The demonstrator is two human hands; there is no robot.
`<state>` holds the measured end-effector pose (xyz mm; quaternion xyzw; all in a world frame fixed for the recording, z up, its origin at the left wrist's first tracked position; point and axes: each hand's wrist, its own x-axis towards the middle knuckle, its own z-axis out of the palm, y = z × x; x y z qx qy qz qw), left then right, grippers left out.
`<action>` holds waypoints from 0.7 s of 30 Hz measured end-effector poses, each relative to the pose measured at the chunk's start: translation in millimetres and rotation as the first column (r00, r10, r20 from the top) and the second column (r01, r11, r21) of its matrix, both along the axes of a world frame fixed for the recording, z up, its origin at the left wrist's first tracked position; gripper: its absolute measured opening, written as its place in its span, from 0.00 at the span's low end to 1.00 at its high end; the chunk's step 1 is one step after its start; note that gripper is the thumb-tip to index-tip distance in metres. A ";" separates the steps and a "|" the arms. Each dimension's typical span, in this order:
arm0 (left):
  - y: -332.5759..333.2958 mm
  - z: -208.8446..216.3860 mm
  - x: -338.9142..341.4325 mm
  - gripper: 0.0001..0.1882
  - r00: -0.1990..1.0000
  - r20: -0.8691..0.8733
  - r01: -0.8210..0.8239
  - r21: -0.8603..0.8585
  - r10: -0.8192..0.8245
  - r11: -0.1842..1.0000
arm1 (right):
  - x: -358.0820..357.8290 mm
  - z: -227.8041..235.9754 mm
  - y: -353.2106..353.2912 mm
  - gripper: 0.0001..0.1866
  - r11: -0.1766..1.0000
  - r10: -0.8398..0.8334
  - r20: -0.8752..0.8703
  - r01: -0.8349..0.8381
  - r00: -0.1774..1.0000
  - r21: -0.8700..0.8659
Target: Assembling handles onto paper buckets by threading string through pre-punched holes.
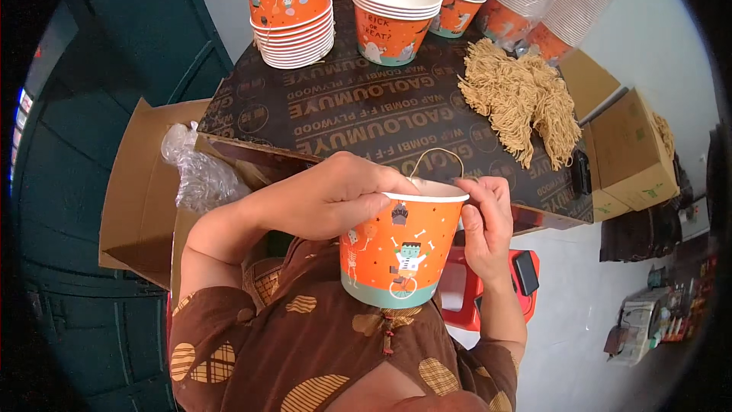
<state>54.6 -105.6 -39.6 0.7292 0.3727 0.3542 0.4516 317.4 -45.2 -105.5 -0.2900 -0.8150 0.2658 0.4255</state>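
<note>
An orange paper bucket (381,240) with a white rim, a green base band and cartoon figures is held close to my chest. My left hand (343,194) clasps its rim from the left, thumb outside and fingers reaching into the mouth. At the right side of the rim is my right hand (488,221), its fingers bent against the bucket's edge and its thumb along the outer wall. A thin tan cord (441,149) arches above the rim between the two hands. Its ends are hidden inside the bucket and behind my fingers.
On the dark plywood table (335,111) lies a heap of tan cords (518,99). Behind stand an orange bucket stack (293,30), a smaller stack (393,30) and taller ones. Cardboard boxes flank the table, the left box (133,191) holding clear plastic. A red stool (534,263) stands below right.
</note>
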 end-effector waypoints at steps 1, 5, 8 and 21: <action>-1.2 0.5 0.5 0.15 0.999 0.038 0.006 -0.013 -0.005 1.000 | 0.9 -0.6 0.0 0.13 1.000 -0.001 0.000 0.001 1.000 0.000; -2.5 -1.7 -5.0 0.18 0.996 0.082 0.041 -0.240 -0.022 0.970 | 2.7 -3.7 0.5 0.06 0.997 0.071 0.005 -0.071 0.997 0.023; -3.2 -19.2 -11.9 0.17 0.991 0.137 0.043 -0.282 -0.004 0.958 | 1.0 -3.9 -3.8 0.04 0.995 0.098 -0.022 -0.098 0.995 -0.022; -4.6 -24.1 -21.7 0.20 0.994 0.096 0.083 -0.255 -0.060 0.963 | -4.5 -35.4 5.9 0.03 0.966 0.175 -0.067 -0.184 0.982 -0.181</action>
